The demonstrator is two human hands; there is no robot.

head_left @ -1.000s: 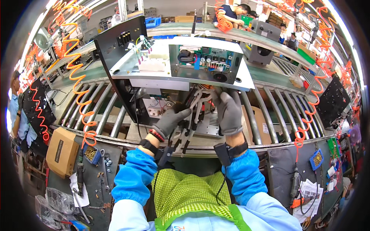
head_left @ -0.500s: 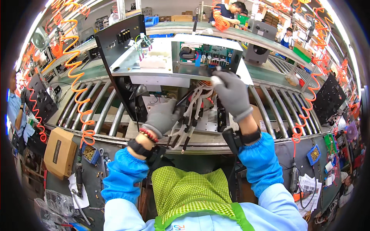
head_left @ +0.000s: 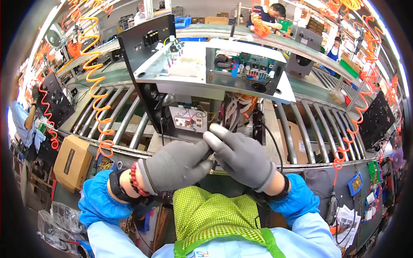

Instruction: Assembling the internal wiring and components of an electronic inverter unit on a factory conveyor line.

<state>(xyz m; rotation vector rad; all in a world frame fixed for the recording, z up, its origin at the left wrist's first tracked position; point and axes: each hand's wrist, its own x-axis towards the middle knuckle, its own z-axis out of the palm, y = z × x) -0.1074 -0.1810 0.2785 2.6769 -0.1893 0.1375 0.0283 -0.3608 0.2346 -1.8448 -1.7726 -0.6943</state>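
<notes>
A: Gloved hands?
B: Left hand and right hand, meeting over the near edge of the roller conveyor. Fingers curled together, presumably to work at one spot; whether anything is pinched, cannot tell.
A: Cable bundle?
B: Below the white shelf, inside the open chassis, presumably hung for reach. Long axis slopes down toward the conveyor's near edge; lower ends hidden near the right hand.

Both knitted gloves are grey, the beaded bracelet red, the oversleeves blue, the apron checked yellow-green with green trim, the coiled hoses orange, the circuit board green.
</notes>
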